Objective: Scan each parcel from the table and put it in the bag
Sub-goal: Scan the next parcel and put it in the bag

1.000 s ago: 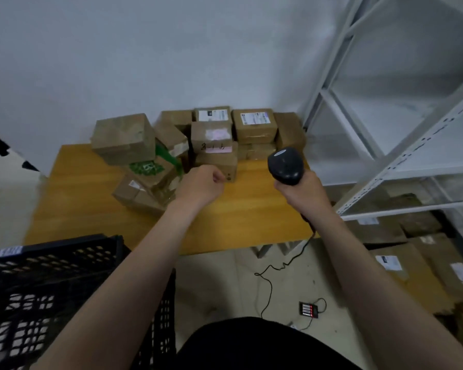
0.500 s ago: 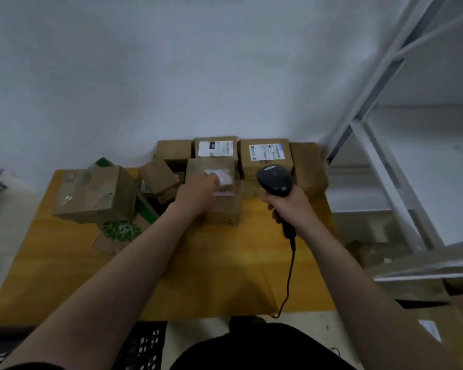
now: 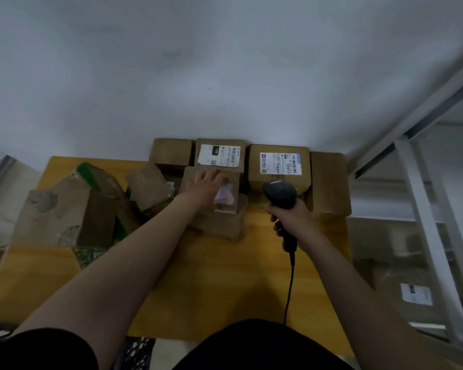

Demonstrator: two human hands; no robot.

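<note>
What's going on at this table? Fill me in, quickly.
A person is working through cardboard parcels piled on the wooden table. Their left hand rests on a small parcel with a pinkish label, which sits in the middle of the pile. Their right hand grips a corded black scanner, its head aimed toward the boxes. No bag is in view.

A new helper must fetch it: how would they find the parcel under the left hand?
On the yellow table, look at the boxes stacked against the wall. It is the brown parcel in the middle, atop another box, left of the scanner. Only it bears a pinkish label, beside the left hand.
</note>
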